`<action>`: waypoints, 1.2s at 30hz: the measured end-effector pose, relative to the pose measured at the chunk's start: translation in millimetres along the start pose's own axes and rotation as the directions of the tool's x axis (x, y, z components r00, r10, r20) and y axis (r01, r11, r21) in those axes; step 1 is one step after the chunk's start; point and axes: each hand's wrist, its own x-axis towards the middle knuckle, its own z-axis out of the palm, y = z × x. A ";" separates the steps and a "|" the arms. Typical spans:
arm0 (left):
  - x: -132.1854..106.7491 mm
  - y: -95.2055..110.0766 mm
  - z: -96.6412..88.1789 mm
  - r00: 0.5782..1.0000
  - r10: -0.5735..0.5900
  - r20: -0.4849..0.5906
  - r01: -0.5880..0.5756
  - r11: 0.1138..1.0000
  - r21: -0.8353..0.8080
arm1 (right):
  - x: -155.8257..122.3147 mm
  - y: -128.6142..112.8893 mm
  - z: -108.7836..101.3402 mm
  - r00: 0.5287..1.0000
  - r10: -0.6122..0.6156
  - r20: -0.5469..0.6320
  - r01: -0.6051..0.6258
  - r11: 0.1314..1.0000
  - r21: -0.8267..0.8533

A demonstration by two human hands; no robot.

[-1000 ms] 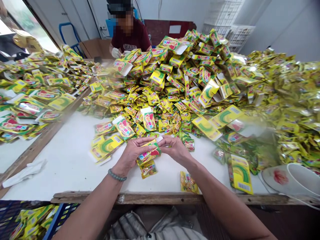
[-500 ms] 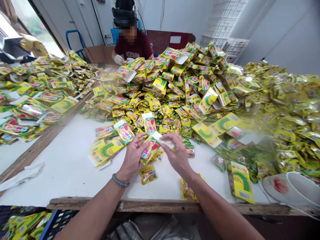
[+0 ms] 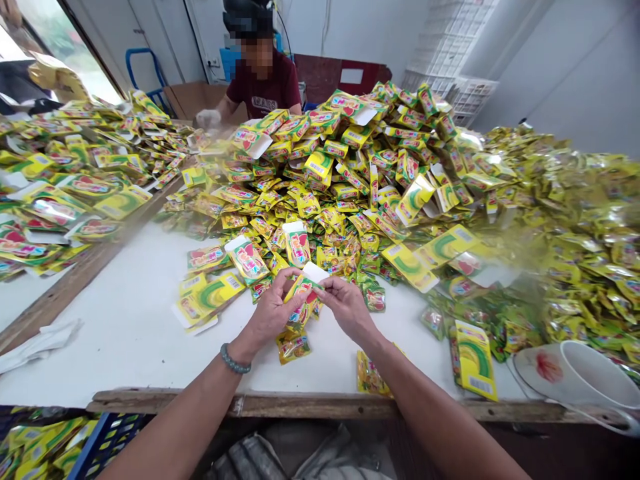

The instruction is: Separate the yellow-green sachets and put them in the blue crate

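Observation:
My left hand, with a beaded bracelet at the wrist, grips a small yellow-green candy box by its side. The fingers of my right hand pinch the same box at its upper right edge, beside the raised white flap. Just below the box lies a yellow candy sachet on the white table. Another sachet is partly covered by my right forearm. Beyond my hands lie an upright-facing box and a tilted box, both with white flaps showing.
A high heap of boxes and sachets fills the table's middle and right. More boxes lie left of a wooden strip. A white mug stands at the right edge. A gloved co-worker sits opposite. A blue crate is lower left.
My right fingers have closed in on the box's top edge, and the box has tipped in my hands. The co-worker's gloved hand has moved out to the left of the picture.

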 end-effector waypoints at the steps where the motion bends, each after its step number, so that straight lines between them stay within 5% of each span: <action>1: -0.2 2.1 0.1 1.000 -0.023 0.007 0.023 0.999 -0.025 | 0.4 -1.0 -0.7 1.000 0.007 0.011 -0.007 1.000 0.024; 9: -0.6 0.7 -0.9 0.989 -0.103 -0.105 0.081 0.978 -0.192 | -6.3 -14.9 2.1 0.987 -0.136 0.080 0.153 0.954 -0.260; 13: -0.4 -5.6 -1.5 0.990 -0.059 -0.131 0.043 0.991 -0.123 | -6.4 -11.6 5.4 0.999 0.022 0.045 -0.021 1.000 -0.007; 17: -0.2 -4.8 0.9 0.991 -0.068 -0.117 0.057 0.994 -0.094 | -2.6 -11.6 6.0 0.984 0.173 0.040 -0.177 0.946 0.270; 22: -0.9 -0.7 0.8 0.994 -0.056 -0.090 0.048 0.995 -0.083 | -1.0 -14.4 -0.1 0.978 0.207 0.038 -0.210 0.944 0.255; 26: -1.1 -2.2 -1.5 0.993 -0.041 -0.112 0.031 0.995 -0.090 | -9.2 -12.8 1.4 0.998 0.045 0.033 -0.045 0.999 -0.014; 30: -0.6 -2.0 -4.1 0.984 -0.073 -0.161 0.050 0.989 -0.141 | -20.4 -9.6 10.3 0.979 -0.200 0.048 0.205 0.929 -0.307; 36: 2.2 6.8 -0.3 0.977 -0.200 -0.079 0.167 0.937 -0.306 | -19.9 -10.0 13.6 0.979 -0.196 0.053 0.203 0.942 -0.266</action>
